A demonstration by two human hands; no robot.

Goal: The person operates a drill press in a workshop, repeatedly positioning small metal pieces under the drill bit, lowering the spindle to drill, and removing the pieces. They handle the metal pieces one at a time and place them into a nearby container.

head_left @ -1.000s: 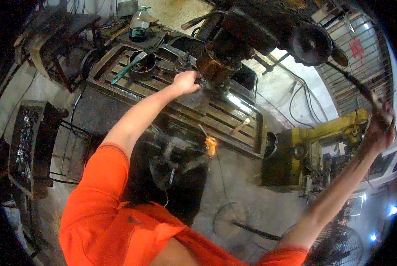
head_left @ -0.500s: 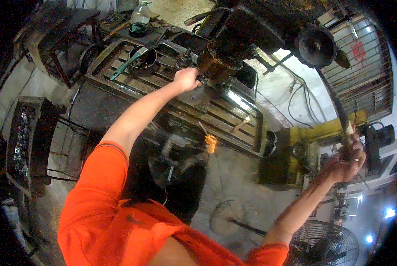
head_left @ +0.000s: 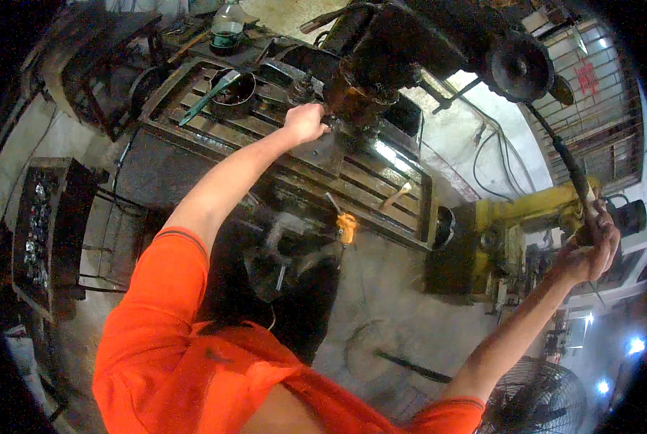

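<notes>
In front of me stands a dark, grimy drill press [head_left: 410, 54] above a slotted metal worktable [head_left: 294, 168]. My left hand [head_left: 306, 123] is closed close under the machine's head, by the spindle; what its fingers hold is hidden. Far to the right, my right hand [head_left: 594, 246] is wrapped round the grip of a long lever [head_left: 571, 165], which runs up toward the machine's round hub [head_left: 519, 70]. On the table's left part sits a dark pot [head_left: 234, 98] with a green-handled brush [head_left: 209, 98] laid across it.
A second, pale brush [head_left: 397, 194] lies on the table's right part. An orange tool [head_left: 346, 227] hangs at the front edge. At left stands a metal bin [head_left: 45, 231] of shiny scraps, at right a yellow machine [head_left: 540, 206], and at lower right a fan [head_left: 537, 398].
My right hand has moved a little outward to the right and up, with the lever in its grip. My left hand stays nearly in place under the machine's head.
</notes>
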